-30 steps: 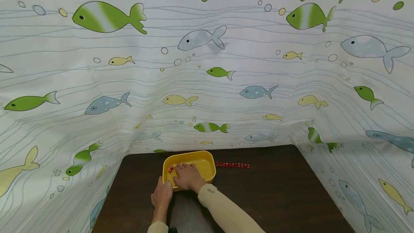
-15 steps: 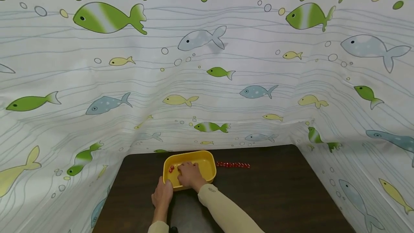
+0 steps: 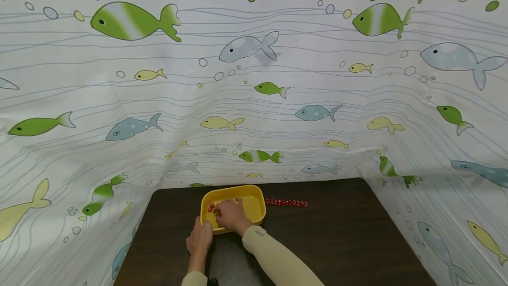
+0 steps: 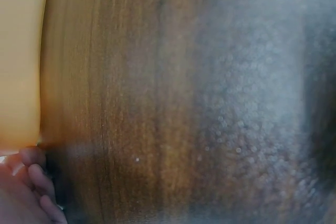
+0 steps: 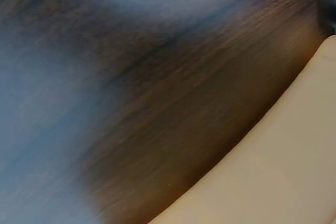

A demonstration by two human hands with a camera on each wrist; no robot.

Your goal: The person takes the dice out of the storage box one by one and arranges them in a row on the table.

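A yellow plastic tub (image 3: 254,187) stands toward the back of the dark table. My left hand (image 3: 199,236) grips its near left corner, thumb at the rim. In the left wrist view, the left hand's fingers (image 4: 39,182) show at the lower left, below a blurred yellowish surface. My right hand (image 3: 231,214) reaches down inside the tub, its fingers bent toward the bottom. Just left of those fingers lie a few small red dice (image 3: 211,207) with white pips. The fingertips are partly hidden, and I cannot tell whether they pinch a die.
A row of several red dice (image 3: 287,202) runs rightward from the tub's right side across the dark wooden table (image 3: 337,233). White cloth (image 3: 289,136) printed with fish hangs behind the table and at both sides. My right sleeve (image 5: 273,166) lies low over the tabletop.
Inside the tub my right hand has gone from spread fingers to bent ones, then shifted slightly left toward the dice. My left hand stays on the corner; the tub has not visibly moved.
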